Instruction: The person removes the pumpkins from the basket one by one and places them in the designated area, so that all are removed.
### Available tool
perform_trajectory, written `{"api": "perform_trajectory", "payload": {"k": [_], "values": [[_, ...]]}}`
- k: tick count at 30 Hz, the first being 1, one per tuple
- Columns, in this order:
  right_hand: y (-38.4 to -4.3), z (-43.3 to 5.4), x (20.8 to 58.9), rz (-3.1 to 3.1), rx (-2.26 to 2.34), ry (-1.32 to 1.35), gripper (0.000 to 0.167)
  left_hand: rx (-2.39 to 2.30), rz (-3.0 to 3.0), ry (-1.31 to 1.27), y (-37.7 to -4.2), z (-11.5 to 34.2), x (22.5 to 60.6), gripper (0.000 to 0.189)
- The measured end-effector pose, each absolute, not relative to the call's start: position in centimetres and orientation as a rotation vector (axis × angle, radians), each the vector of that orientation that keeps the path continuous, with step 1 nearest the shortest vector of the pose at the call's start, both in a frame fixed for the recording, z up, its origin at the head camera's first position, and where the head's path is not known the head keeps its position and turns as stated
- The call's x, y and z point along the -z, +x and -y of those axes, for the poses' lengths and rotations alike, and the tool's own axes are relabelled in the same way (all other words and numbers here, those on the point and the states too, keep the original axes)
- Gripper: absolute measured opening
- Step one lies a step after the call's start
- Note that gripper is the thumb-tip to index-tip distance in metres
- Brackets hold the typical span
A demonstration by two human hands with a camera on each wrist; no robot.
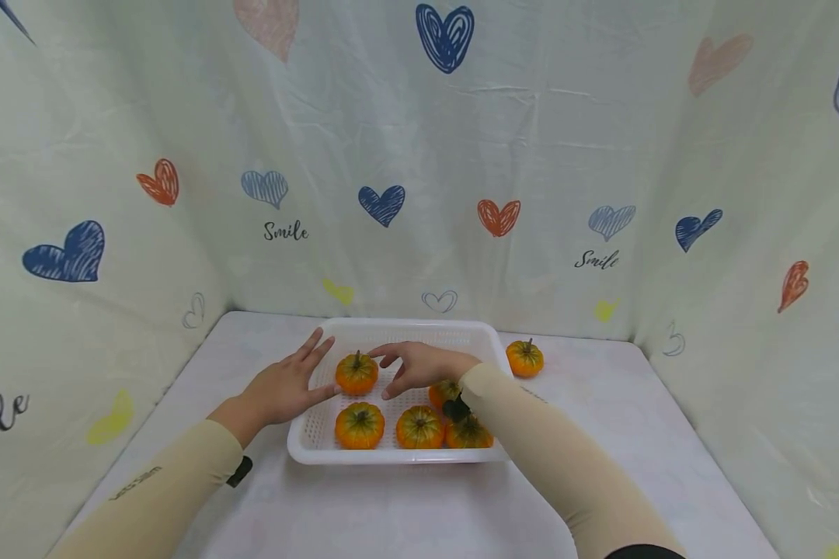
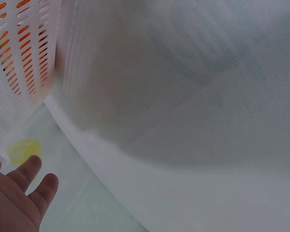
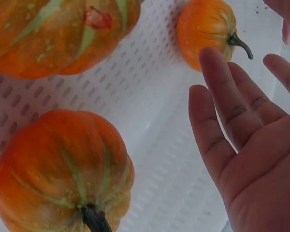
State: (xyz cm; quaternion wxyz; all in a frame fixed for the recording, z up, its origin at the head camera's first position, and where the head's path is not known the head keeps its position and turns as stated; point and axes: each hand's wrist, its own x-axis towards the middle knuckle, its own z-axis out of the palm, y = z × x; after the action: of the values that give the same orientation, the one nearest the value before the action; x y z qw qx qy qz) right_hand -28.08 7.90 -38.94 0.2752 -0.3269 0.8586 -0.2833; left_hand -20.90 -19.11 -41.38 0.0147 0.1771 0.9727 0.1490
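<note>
A white perforated plastic basket (image 1: pixel 391 458) holds several small orange pumpkins with green streaks and dark stems. Over its left rim my left hand (image 1: pixel 287 388) spreads its fingers, the thumb close to the back-left pumpkin (image 1: pixel 356 374); whether it touches cannot be told. My right hand (image 1: pixel 422 365) hovers inside the basket, to the right of that same pumpkin, holding nothing. In the right wrist view its fingers (image 3: pixel 210 130) are extended and loosely parted. Along the front lie a left pumpkin (image 1: pixel 360 427) and a middle pumpkin (image 1: pixel 419 428). The right forearm partly hides two more at the right.
One pumpkin (image 1: pixel 525 359) lies outside the basket, on the white table (image 1: pixel 580 388) by the back-right corner. A white curtain (image 1: pixel 419 264) printed with hearts and "Smile" surrounds the table at the back and sides.
</note>
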Motion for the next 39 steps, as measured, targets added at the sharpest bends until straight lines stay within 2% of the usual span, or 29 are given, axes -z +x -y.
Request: {"api": "perform_trajectory", "payload": {"k": [17,30,39], "values": [[-27.1,-6.8,39.9,-2.183,0.673,-0.918,0.068,-0.426,-3.036,0.535,-20.9,19.1,41.2,0.085],[-26.7,-5.6,41.1,-2.063,0.621,-0.987,0.076,-0.416,-3.038,0.554,-21.0,19.2,41.3,0.084],[-26.8,-5.0,41.8,-2.074,0.542,-1.016,0.075,-0.41,-3.038,0.556,-21.1,19.2,41.3,0.084]]}}
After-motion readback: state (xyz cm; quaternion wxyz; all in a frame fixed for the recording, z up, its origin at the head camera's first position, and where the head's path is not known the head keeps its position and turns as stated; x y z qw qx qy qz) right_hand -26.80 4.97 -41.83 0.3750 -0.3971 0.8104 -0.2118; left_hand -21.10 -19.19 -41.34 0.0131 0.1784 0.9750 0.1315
